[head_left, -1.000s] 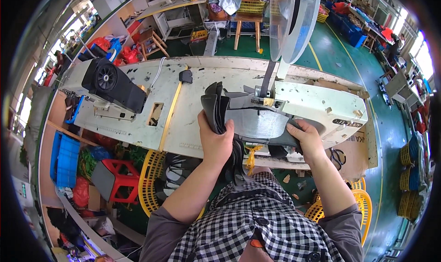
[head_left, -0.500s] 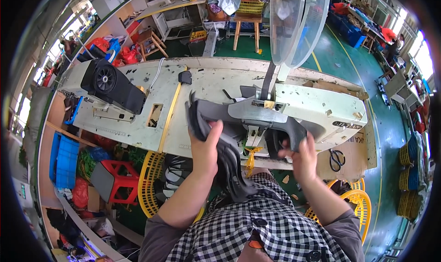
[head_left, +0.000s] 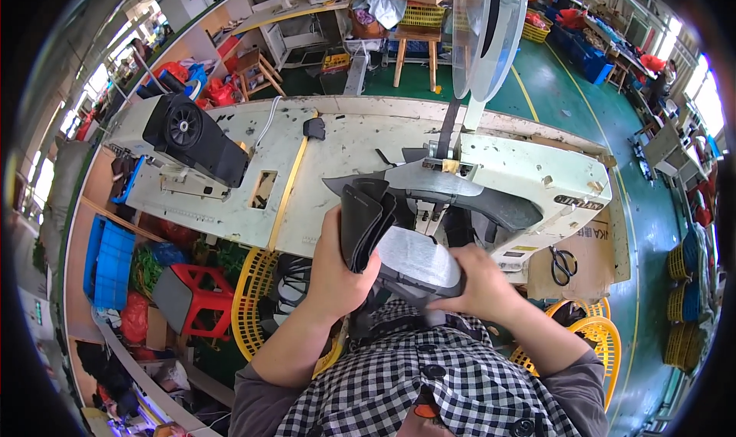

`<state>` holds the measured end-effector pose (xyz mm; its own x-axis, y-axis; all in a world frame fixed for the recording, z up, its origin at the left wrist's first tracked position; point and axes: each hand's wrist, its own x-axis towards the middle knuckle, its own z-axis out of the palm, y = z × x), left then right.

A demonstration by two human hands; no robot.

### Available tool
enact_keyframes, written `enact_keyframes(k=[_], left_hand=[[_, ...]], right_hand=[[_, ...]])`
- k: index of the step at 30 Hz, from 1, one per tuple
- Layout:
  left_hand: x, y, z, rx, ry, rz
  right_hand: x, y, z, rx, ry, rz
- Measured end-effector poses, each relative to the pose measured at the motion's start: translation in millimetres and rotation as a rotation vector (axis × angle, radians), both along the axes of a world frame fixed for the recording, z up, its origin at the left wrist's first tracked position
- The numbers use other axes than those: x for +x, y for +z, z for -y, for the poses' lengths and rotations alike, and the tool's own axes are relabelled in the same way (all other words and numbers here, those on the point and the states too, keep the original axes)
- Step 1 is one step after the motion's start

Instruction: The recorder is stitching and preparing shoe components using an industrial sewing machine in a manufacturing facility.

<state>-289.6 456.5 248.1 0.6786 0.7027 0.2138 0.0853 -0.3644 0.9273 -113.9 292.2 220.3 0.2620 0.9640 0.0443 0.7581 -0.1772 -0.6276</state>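
Note:
Both my hands are closed on a bundle of black shoe uppers in front of my body. My left hand (head_left: 341, 276) grips the folded black flaps (head_left: 366, 215), thumb toward me. A shoe upper with a pale grey face (head_left: 418, 257) spans from there to my right hand (head_left: 483, 284), which pinches its rounded dark end. Just beyond, another curved grey-and-black shoe upper (head_left: 494, 203) lies across the white sewing machine (head_left: 556, 180), near its needle area, apart from my hands. Parts of the bundle are hidden behind my left fingers.
Clear plastic discs (head_left: 487, 38) rise above the machine. Black scissors (head_left: 563, 265) lie on cardboard at the right. A second machine with a black handwheel (head_left: 184, 128) stands at the left. Below the table are a yellow basket (head_left: 249, 307) and a red stool (head_left: 203, 295).
My right hand has left the upper on the machine and come down toward me, taking hold of the bundle. My left hand has turned the bundle, bringing a pale grey face up.

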Motion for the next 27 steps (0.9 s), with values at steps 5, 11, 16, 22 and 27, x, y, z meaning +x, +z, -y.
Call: enact_keyframes(k=[5,11,16,22,27], left_hand=[[12,10,-1,0.091,0.058,0.133],[50,-12,-23,-0.042,0.231,0.337],[54,-29,-27,-0.296,0.328,0.580],[64,-35,-32,-0.266,0.416,0.361],[61,-60,-38,-0.209,0.388,0.319]], right_hand=[[16,77,10,0.012,-0.078,0.091],[66,56,-4,-0.037,-0.106,-0.447],[75,40,-11,0.034,-0.367,-0.989],[68,3,-29,0.233,-0.560,-1.172],[61,-2,-34,0.356,-0.561,-1.129]])
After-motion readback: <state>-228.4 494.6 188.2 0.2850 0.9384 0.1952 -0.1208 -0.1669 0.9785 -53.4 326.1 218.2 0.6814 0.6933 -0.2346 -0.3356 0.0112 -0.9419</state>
